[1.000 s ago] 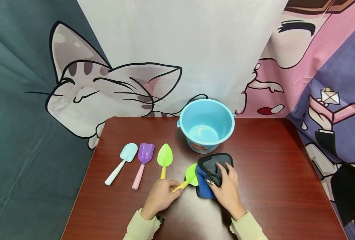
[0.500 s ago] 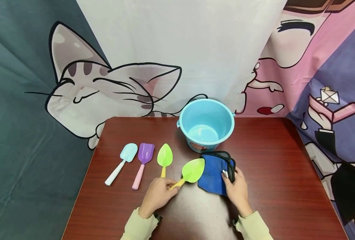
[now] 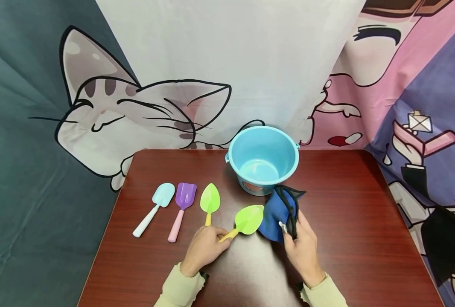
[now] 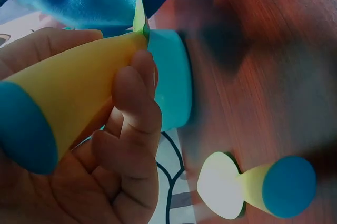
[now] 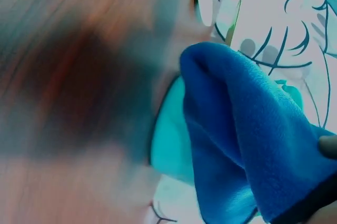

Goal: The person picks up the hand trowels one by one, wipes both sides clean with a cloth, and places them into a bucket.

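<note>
The left hand (image 3: 205, 247) holds a green trowel (image 3: 249, 219) by its yellow handle, thumb and fingers closed round the grip; the trowel is at the near middle of the bench (image 3: 350, 221), blade pointing far and right. The right hand (image 3: 303, 251) pinches the dark-edged rim of a blue cloth (image 3: 274, 215), thumb in front and fingers behind, just right of that blade and on the near side of the light-blue bucket (image 3: 263, 138).

The trowel looks like light, stiff plastic, smooth enough to turn in a loose grip; the thick handle is the place to hold, as the thin blade gives little purchase. The cloth should be light and limp, its plush face grippy rather than slippery; the edging looks the firmest part to pinch, while the body will sag and fold. Neither seems fragile. The folds hide whether it is a single layer or a pouch, and whether it touches the blade.

To the left lie another green trowel (image 3: 210, 198), a purple scoop (image 3: 183, 204) and a pale-blue scoop (image 3: 157, 207).
</note>
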Demonstrator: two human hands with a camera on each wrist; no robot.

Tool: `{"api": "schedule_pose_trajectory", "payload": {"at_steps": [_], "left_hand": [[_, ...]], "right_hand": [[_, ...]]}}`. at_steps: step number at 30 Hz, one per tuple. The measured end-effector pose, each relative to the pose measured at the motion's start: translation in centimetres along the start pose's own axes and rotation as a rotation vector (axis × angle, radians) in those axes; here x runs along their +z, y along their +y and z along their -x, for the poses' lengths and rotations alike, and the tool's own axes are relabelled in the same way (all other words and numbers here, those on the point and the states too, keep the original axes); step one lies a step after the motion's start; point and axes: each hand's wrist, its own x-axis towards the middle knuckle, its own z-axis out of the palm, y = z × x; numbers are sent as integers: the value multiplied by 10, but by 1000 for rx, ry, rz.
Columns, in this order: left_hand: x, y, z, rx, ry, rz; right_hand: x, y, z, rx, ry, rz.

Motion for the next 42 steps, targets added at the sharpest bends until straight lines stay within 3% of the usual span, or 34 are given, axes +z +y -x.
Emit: {"api": "schedule_pose_trajectory", "payload": {"at_steps": [6,12,19,24,28,35,42], "left_hand": [[2,3,-2,-12,-4,11],[2,7,-3,-15,-13,14],[3,9,-6,9,-16,-9],[6,11,-6,19,-29,-11],[7,12,-6,39,-30,-26],[7,11,-6,53,-19,-3],[5,10,-3,48,-29,9]], "right_hand": [[10,-7,-2,-172,-124,-147],[16,-9,-2,-223,-331,-195],[17,-9,-4,-241,-567,-92],[20,-10,-4,-280,-662,-9],[22,-12,-5,-290,-698,17],[25,-12,-3,-252,-685,108],[23,-7,2,-147,-578,145]]}}
